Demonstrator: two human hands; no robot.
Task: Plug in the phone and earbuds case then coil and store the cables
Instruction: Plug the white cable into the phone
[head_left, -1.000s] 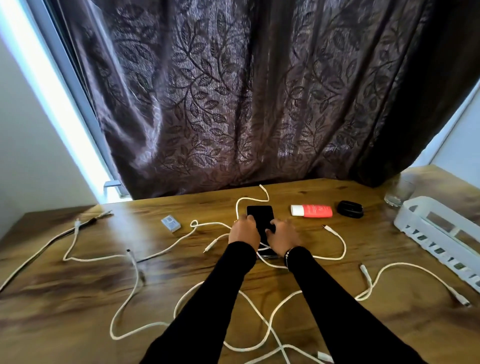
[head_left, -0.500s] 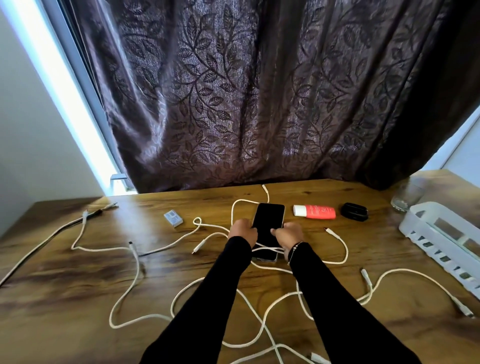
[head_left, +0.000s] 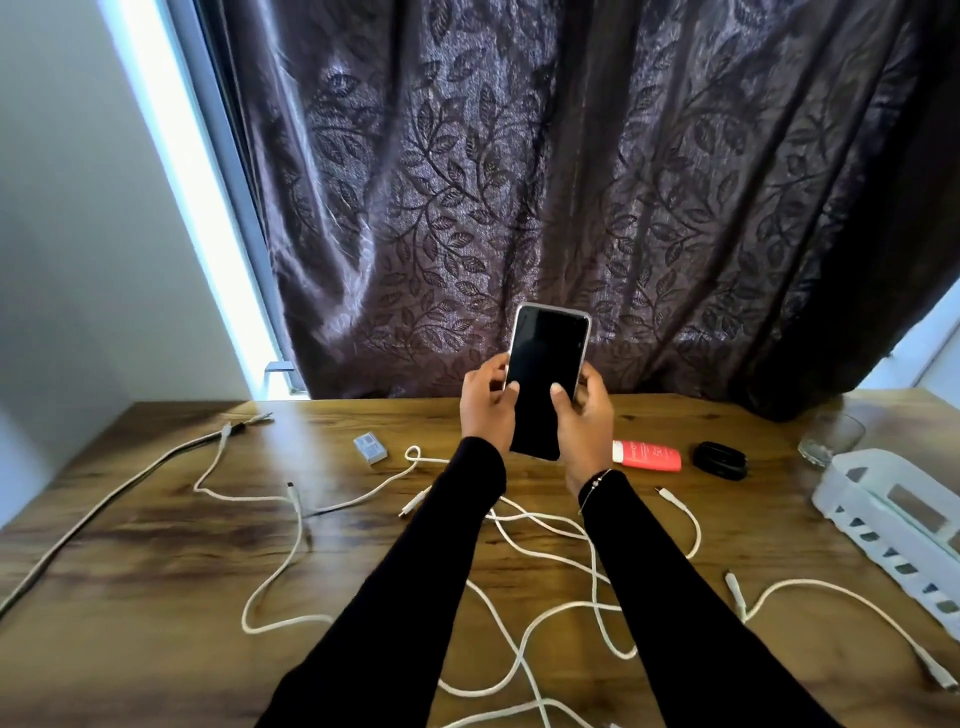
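Both hands hold the phone (head_left: 545, 382) upright above the counter (head_left: 156, 571), screen dark and facing the camera, in front of the dark leaf-patterned curtain (head_left: 519, 182). Left hand (head_left: 488, 402) grips the phone's left edge, its fingers (head_left: 511, 388) curled around it with the thumb on the glass. Right hand (head_left: 584, 415) grips the right edge and lower corner, thumb also on the screen; a thin bracelet (head_left: 595, 483) sits at that wrist. Both arms wear black sleeves (head_left: 415, 597). No cable is seen at the phone's bottom edge, which the right hand partly covers.

On the counter: several white cables (head_left: 519, 623) lie loose and crossed over one another below the arms, with one free plug end (head_left: 667, 493) just right of the right wrist and another (head_left: 735, 587) further right. One more cable (head_left: 104, 504) runs off toward the left edge. A black earbuds case (head_left: 719, 460) lies closed, right of a red-orange tube (head_left: 649, 456). A small grey box (head_left: 370, 448) lies left of the hands. A white slotted basket (head_left: 893, 525) sits at the right edge, with a clear glass (head_left: 831, 439) behind it.
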